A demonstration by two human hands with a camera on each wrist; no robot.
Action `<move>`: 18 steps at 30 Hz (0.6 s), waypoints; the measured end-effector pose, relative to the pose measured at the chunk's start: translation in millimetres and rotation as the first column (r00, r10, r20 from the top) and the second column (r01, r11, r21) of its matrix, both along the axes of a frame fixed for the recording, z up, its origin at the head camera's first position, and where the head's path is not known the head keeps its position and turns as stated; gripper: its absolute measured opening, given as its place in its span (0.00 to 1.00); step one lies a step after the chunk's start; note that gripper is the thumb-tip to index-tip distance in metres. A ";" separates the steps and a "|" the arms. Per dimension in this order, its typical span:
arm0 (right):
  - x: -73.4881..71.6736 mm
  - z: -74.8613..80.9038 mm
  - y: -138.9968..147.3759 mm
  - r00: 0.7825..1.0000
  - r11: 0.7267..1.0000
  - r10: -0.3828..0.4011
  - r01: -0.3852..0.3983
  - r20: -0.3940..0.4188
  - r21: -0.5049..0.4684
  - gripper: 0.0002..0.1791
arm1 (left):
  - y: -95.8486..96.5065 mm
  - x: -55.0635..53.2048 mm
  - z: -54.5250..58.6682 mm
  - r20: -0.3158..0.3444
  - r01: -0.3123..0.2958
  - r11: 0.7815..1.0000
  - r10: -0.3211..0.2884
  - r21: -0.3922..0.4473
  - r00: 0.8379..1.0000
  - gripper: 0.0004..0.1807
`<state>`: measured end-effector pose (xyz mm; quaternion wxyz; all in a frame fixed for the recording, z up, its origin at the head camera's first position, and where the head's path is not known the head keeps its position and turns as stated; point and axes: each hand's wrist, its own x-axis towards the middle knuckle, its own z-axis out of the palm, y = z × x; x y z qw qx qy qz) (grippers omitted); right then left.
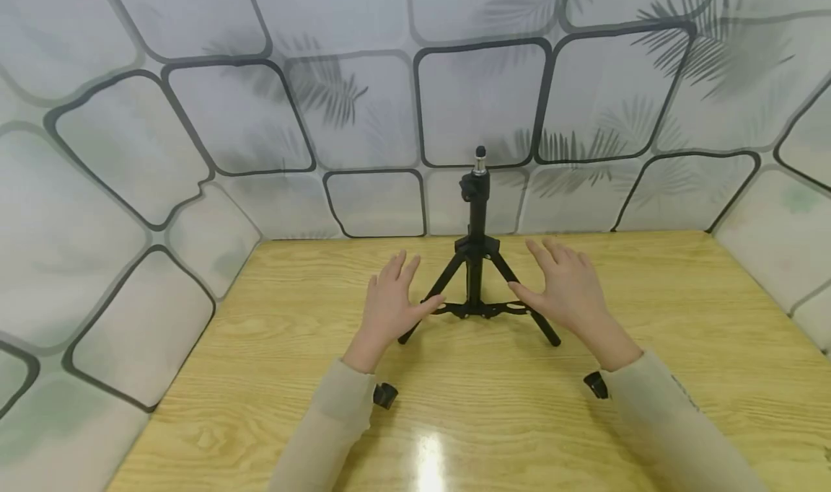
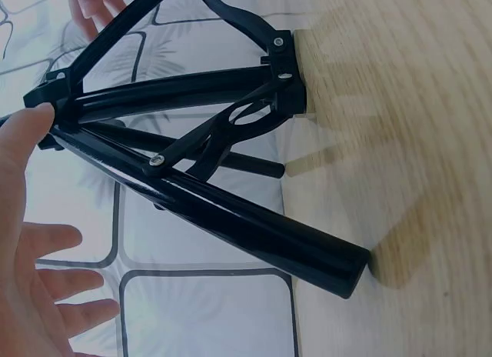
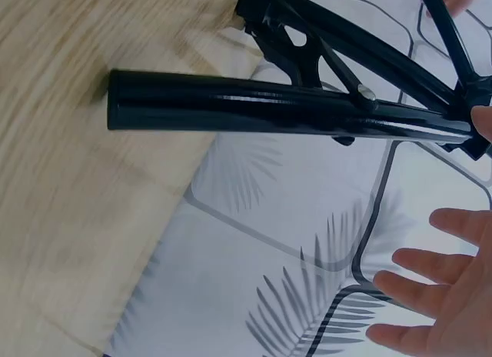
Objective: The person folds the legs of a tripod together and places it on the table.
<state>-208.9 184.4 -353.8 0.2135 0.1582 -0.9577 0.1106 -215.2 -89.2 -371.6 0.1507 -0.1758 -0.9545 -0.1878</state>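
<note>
A small black tripod stand [image 1: 477,218] is upright on the wooden table, its legs spread and a silver stud with a black tip at its top. My left hand [image 1: 392,301] is beside its left leg, fingers spread and thumb toward the stand. On the other side, my right hand [image 1: 568,286] has its fingers apart, the thumb overlapping the right leg in the head view. In the left wrist view a black leg [image 2: 254,226] runs down to the table, near the left fingers. The right wrist view has another leg [image 3: 231,103] close to the right fingers.
The light wooden table [image 1: 292,405] ends at a wall [image 1: 363,110] covered with pale cloth, patterned with dark rounded outlines and leaves. Similar cloth closes in the left and right sides. Small black wrist devices [image 1: 385,395] sit at both sleeves.
</note>
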 end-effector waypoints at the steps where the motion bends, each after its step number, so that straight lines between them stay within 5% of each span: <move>1: 0.0 -0.2 -0.2 1.000 1.000 0.005 -0.006 -0.005 -0.008 0.40 | -0.2 0.0 -0.2 -0.010 0.004 1.000 -0.004 0.008 1.000 0.42; 8: 1.2 -7.1 -1.9 1.000 0.997 0.026 -0.027 -0.014 -0.076 0.34 | -0.2 2.5 -4.7 -0.011 0.018 0.992 -0.017 0.126 1.000 0.34; 18: -0.1 -2.8 -5.9 0.997 0.973 0.067 -0.070 -0.024 -0.219 0.29 | -0.5 2.0 -7.8 -0.005 0.040 0.981 -0.040 0.192 0.999 0.28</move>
